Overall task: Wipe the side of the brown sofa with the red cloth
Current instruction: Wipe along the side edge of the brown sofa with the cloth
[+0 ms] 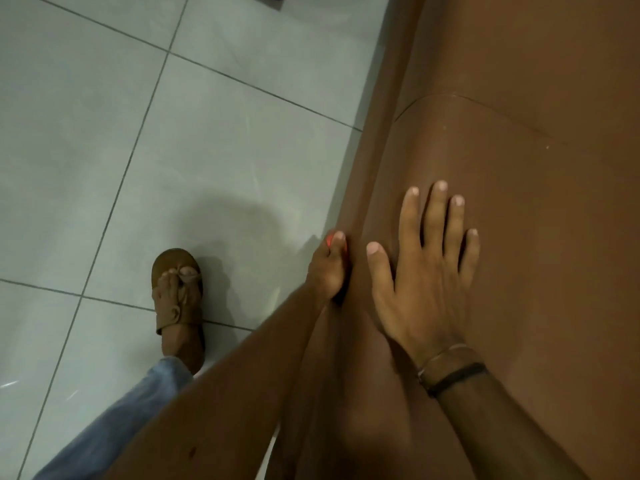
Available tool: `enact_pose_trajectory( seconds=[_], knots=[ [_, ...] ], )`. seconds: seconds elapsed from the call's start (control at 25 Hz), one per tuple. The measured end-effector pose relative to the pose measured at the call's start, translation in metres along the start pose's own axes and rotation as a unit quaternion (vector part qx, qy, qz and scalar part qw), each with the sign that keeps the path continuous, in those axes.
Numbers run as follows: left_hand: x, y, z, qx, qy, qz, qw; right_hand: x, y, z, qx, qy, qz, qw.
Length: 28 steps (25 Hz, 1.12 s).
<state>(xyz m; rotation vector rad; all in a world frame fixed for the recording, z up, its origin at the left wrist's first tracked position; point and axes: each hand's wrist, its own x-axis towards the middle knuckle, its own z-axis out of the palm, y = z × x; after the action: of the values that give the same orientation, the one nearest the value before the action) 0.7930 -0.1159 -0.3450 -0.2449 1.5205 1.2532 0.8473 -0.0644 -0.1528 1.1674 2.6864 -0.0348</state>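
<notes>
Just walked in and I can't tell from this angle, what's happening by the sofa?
A person is leaning over a brown sofa. The left hand reaches down the sofa's outer side and grips a red cloth, mostly hidden behind the hand, pressed against that side. The right hand lies flat and open on top of the sofa, apparently for support. One sandalled foot stands on the tiled floor beside it.

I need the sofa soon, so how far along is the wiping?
Underway. The left hand presses the red cloth against the side of the brown sofa; the right hand lies flat on top. How much of the side is already wiped cannot be told.
</notes>
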Motion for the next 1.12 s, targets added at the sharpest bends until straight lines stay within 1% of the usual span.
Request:
enact_pose_trajectory(
  seconds=[0.08,0.16,0.2,0.28,0.32,0.36,0.44,0.52,0.6,0.76,0.84,0.92,1.0,1.08,1.12],
  knots=[
    [0.002,0.062,0.009,0.005,-0.011,0.059,0.998,0.023,-0.003,-0.003,-0.002,0.005,-0.006,1.0],
    [0.021,0.102,0.021,0.007,0.003,0.085,0.996,0.03,-0.003,-0.004,-0.01,0.009,0.005,1.0],
    [0.033,0.106,0.026,0.016,0.012,0.071,0.997,0.031,-0.003,-0.005,-0.024,0.01,0.013,1.0],
    [0.056,0.074,0.022,-0.004,0.034,0.028,0.999,0.036,-0.005,-0.008,-0.036,0.014,0.008,0.999],
    [0.073,0.056,0.02,-0.002,0.03,0.001,1.0,0.052,-0.005,-0.012,-0.025,0.014,0.009,1.0],
    [0.077,0.055,0.018,0.003,0.015,-0.018,1.0,0.069,-0.006,-0.016,-0.014,0.014,0.011,1.0],
    [0.075,0.087,0.024,-0.003,-0.002,0.008,1.0,0.098,-0.007,-0.021,-0.013,0.018,0.005,1.0],
    [0.07,0.14,0.036,0.002,-0.006,0.047,0.999,0.107,-0.008,-0.019,-0.018,0.021,0.007,1.0],
    [0.084,0.169,0.044,0.002,0.012,0.058,0.998,0.108,-0.007,-0.018,-0.024,0.028,0.02,0.999],
    [0.103,0.176,0.047,0.016,0.017,0.026,0.999,0.138,-0.006,-0.024,-0.016,0.04,0.014,0.999],
    [0.11,0.178,0.052,0.013,0.017,0.028,0.999,0.145,0.0,-0.02,-0.003,0.051,0.023,0.998],
    [0.12,0.183,0.055,0.003,0.037,0.027,0.999,0.143,0.002,-0.012,0.004,0.06,0.025,0.998],
    [0.13,0.188,0.054,0.011,0.05,0.008,0.999,0.142,0.001,-0.009,-0.004,0.07,0.026,0.997],
    [0.123,0.197,0.041,-0.004,0.046,-0.02,0.999,0.144,0.0,-0.009,0.003,0.059,0.027,0.998],
    [0.112,0.206,0.029,-0.029,0.033,-0.035,0.998,0.145,-0.001,-0.013,0.004,0.046,0.029,0.999]
  ],
)
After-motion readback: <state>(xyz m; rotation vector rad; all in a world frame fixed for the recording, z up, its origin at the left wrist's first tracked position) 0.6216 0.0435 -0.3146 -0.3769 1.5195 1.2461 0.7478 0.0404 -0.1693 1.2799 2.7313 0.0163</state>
